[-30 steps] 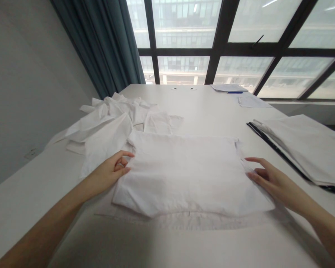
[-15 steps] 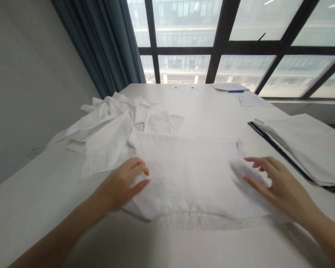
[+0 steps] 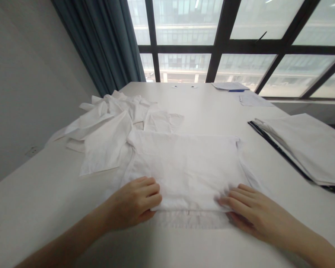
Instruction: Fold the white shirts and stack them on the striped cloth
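Note:
A white garment [image 3: 184,167] lies folded flat on the white table [image 3: 206,108] in front of me. My left hand [image 3: 136,203] rests at the left of its near folded edge, fingers curled over the top layer and thumb below it. At the right of the same edge my right hand [image 3: 248,210] has its fingers laid close together over the fold, with the thumb under it. Both hands pinch the near edge of the fabric.
A heap of crumpled white garments [image 3: 111,119] lies at the left. A stack of folded white cloth on a dark board [image 3: 304,145] sits at the right. Papers and a blue pen [image 3: 234,88] lie by the window. A teal curtain [image 3: 106,44] hangs at the back left.
Both hands slid from the garment's left and right sides toward me and inward, to its near edge. The side flaps have been folded in, so the garment is narrower.

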`<state>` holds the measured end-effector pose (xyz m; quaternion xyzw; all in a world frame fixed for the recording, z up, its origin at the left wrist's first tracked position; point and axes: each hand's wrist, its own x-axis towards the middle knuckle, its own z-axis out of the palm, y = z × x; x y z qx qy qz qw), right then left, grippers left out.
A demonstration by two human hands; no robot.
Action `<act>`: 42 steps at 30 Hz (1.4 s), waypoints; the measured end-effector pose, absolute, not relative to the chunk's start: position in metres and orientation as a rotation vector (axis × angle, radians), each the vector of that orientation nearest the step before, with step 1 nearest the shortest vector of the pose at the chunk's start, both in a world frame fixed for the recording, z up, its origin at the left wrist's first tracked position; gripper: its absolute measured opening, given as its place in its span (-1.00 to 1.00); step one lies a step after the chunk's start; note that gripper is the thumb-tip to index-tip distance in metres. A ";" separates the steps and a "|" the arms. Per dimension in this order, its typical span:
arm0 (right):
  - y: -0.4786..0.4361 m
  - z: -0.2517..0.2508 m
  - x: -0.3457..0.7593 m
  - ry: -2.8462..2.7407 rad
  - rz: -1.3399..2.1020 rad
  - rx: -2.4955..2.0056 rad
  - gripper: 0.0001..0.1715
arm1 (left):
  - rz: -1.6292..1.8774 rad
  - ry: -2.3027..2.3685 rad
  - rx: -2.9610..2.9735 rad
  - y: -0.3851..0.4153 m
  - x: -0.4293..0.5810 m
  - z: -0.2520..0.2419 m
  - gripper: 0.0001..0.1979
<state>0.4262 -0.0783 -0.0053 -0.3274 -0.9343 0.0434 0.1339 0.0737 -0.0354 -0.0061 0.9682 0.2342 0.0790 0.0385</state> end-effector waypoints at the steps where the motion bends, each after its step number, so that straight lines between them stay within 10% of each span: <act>1: -0.078 -0.005 0.428 -2.695 0.096 -0.915 -0.75 | 0.250 0.706 2.990 -0.035 0.074 -0.006 -0.85; 18: -0.077 0.010 0.427 -2.656 0.820 -0.965 -0.79 | 0.193 0.544 2.959 -0.037 0.075 -0.002 -0.78; 29: -0.076 -0.006 0.423 -2.633 0.410 -0.946 -0.59 | 0.272 0.614 2.756 -0.041 0.081 -0.008 -0.73; 42: -0.073 -0.007 0.426 -2.766 0.762 -0.942 -0.44 | 0.303 0.483 2.880 -0.045 0.086 -0.006 -0.73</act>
